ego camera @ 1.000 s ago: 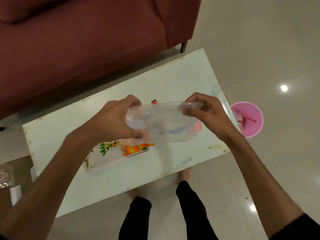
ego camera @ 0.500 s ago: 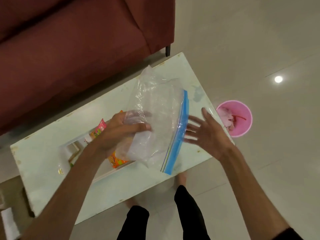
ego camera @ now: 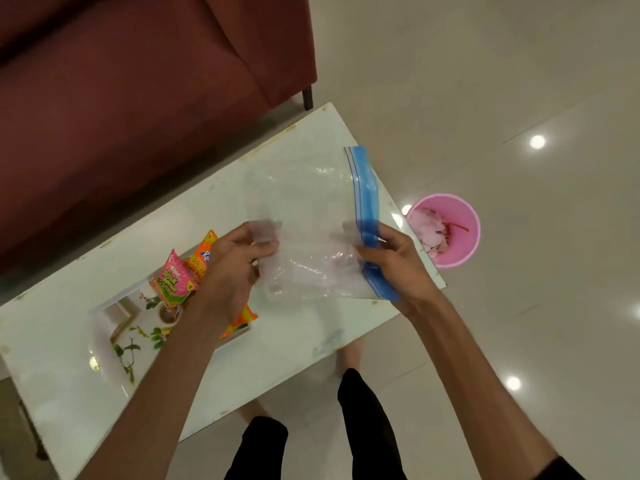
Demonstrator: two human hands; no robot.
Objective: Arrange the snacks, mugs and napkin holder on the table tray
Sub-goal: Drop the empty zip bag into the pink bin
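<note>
The clear zip bag (ego camera: 308, 237), pinched at its rim by both hands a second ago and then left to the left hand (ego camera: 232, 268) alone, is now gripped again by the right hand (ego camera: 391, 261) at the blue zip strip (ego camera: 365, 202). It has been spread out flat between the hands above the desk (ego camera: 284, 344).
</note>
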